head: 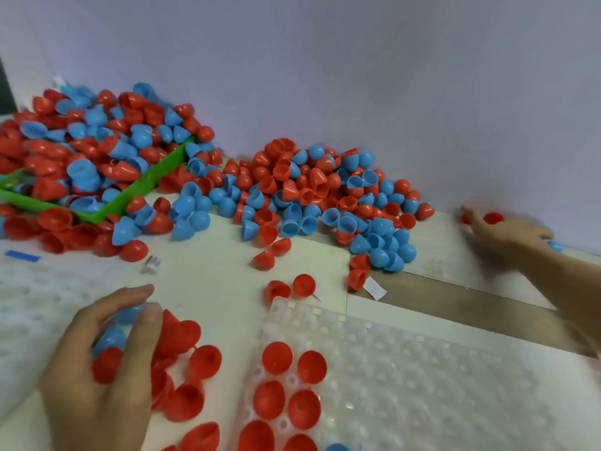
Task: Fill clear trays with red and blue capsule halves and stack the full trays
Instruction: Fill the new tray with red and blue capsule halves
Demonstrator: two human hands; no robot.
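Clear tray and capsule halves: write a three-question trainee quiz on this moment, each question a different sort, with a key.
1. True or false: the clear tray is already full of capsule halves.
2. Multiple choice: the green bin lies (A) at the far left, heaped with red and blue halves, (B) under the right hand, (C) on top of the clear tray.
3. Fill in: the left hand holds a cluster of blue and ____ halves.

Key
1. False: only a few red halves sit in pockets at its left end; most pockets are bare.
2. A.
3. Red. The right hand reaches toward stray halves by the wall, too blurred to judge its grip.
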